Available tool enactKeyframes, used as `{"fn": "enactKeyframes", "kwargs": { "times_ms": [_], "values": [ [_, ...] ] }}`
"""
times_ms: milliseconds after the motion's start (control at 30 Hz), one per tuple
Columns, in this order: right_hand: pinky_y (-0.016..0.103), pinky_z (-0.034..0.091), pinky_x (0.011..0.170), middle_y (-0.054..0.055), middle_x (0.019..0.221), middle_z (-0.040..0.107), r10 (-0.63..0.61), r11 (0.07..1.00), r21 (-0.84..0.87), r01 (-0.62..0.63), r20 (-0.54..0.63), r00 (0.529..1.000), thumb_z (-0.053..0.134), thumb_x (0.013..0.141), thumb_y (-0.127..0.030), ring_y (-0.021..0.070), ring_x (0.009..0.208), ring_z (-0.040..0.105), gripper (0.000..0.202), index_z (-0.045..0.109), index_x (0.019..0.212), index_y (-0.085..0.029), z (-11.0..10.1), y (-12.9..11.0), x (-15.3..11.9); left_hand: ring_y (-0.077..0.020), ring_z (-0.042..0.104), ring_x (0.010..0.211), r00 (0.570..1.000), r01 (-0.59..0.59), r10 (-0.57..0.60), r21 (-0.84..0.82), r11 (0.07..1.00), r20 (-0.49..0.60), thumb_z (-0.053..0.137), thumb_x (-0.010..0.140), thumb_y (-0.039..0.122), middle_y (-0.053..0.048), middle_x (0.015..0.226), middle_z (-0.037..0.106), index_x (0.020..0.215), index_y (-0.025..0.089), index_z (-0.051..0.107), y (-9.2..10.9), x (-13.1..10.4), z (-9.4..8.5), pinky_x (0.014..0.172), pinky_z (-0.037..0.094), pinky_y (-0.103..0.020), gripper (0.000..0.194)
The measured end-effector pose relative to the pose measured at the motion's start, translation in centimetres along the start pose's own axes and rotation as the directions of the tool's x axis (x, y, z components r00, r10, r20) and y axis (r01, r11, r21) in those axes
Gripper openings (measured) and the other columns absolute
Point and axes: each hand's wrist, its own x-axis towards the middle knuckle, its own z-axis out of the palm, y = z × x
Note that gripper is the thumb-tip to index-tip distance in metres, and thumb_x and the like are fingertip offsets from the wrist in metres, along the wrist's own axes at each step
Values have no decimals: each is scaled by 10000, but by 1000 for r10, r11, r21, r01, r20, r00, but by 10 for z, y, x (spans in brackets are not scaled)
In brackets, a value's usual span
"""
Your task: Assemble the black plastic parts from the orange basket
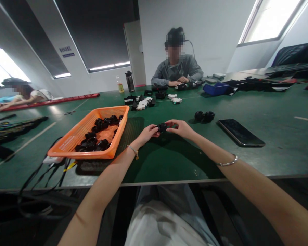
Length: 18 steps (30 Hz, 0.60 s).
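A small black ring-shaped plastic part (pixel 162 127) is held between my two hands, just above the green table (pixel 169 167). My left hand (pixel 148 133) pinches its left side with thumb and fingers. On the other side, my right hand (pixel 181 128) grips it with thumb and forefinger. Two similar black round parts (pixel 204 116) sit side by side beyond my right hand. To the left, an orange basket (pixel 114 146) holds several more black parts (pixel 92 141). Fine detail of the held part is too small to tell.
A phone (pixel 240 132) lies at the right. Cables (pixel 50 171) run beside the basket. White and black pieces (pixel 143 102), a dark bottle (pixel 129 82) and a blue tray (pixel 217 89) stand farther back. Across the table sits a person (pixel 177 70); another person (pixel 28 95) is at far left.
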Motion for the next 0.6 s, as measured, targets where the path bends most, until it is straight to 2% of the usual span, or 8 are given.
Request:
{"fn": "enactKeyframes", "kwargs": {
  "times_ms": [333, 600],
  "values": [
    [326, 481, 684, 41, 838, 705, -4, 996, 86, 7, -33, 999, 661, 654, -345, 195, 769, 632, 337, 650, 959, -202, 3, 3, 0, -47, 560, 533, 1000, 7, -7, 6, 1000, 7, 473, 849, 124, 25, 607, 579, 901, 103, 519, 0, 2, 0, 645, 490, -195, 72],
    [329, 481, 697, 60, 848, 708, 20, 997, 71, -19, -7, 1000, 661, 646, -333, 201, 776, 633, 378, 657, 986, -169, 0, 2, -1, -48, 555, 529, 1000, 16, -17, 23, 1000, 15, 486, 843, 131, 26, 613, 579, 898, 102, 519, -1, 4, 1, 673, 492, -215, 70]
  ]
}}
